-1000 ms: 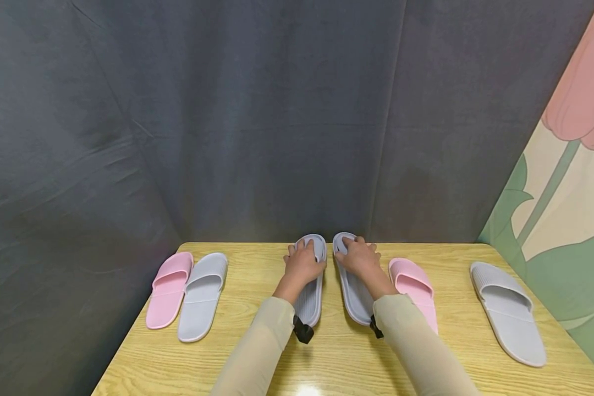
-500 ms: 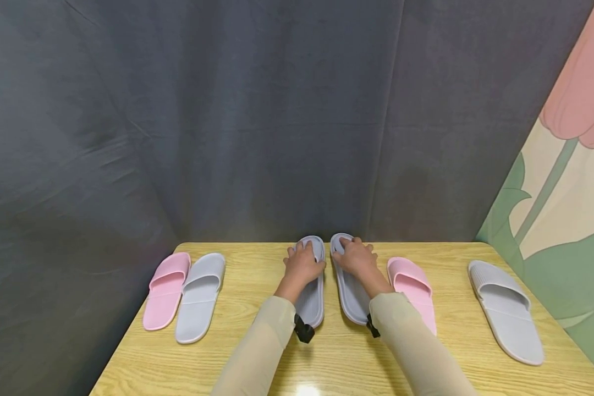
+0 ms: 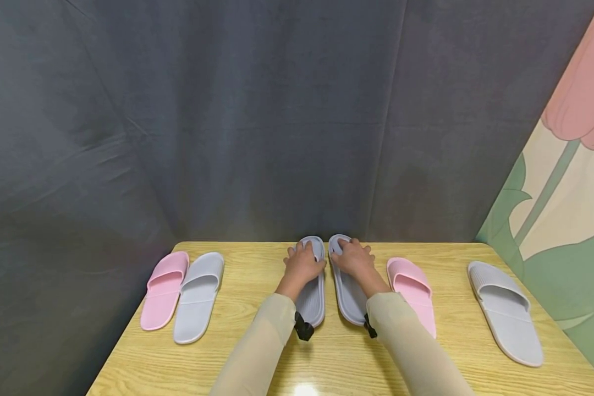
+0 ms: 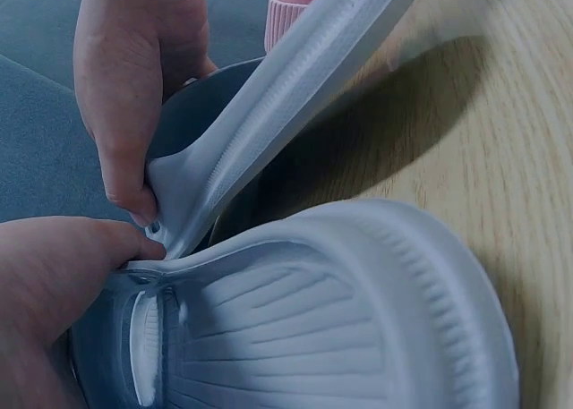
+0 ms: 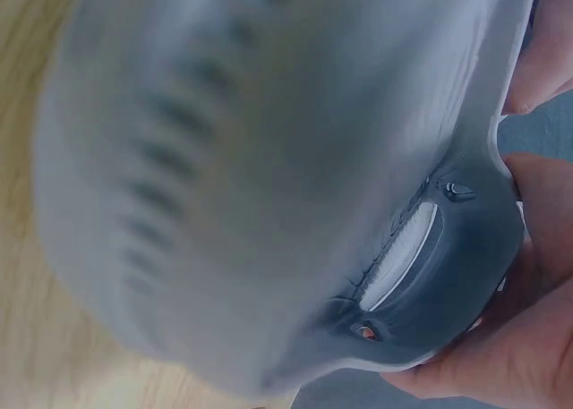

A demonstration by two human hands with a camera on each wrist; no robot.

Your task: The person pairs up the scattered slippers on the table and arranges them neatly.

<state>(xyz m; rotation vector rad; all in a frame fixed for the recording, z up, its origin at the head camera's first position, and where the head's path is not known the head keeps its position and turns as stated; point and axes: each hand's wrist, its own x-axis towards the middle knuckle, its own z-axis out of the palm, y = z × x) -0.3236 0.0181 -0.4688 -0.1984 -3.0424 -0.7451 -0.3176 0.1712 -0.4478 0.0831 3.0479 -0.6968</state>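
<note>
Two grey slippers lie side by side at the far middle of the table, with a narrow gap between them. My left hand (image 3: pixel 302 268) grips the left grey slipper (image 3: pixel 313 302) across its far end, the thumb at its inner edge. Opposite it, my right hand (image 3: pixel 355 259) holds the right grey slipper (image 3: pixel 348 294), which slants slightly. A ribbed surface inside a raised rim fills much of the left wrist view, on the left slipper (image 4: pixel 295 337). In the right wrist view, the right slipper (image 5: pixel 179 203) looms close and blurred. Fingers partly hide both far ends.
On the left, a pink slipper (image 3: pixel 157 311) lies against a light grey slipper (image 3: pixel 194 319). Another pink slipper (image 3: pixel 423 308), partly behind the right sleeve, and a grey slipper (image 3: pixel 515 333) are at right. A dark curtain (image 3: pixel 277 137) hangs behind the wooden table (image 3: pixel 247 352).
The right hand has shifted its slipper slightly left, narrowing the gap to the left slipper. The left hand and its slipper look almost still. The view has drifted a little.
</note>
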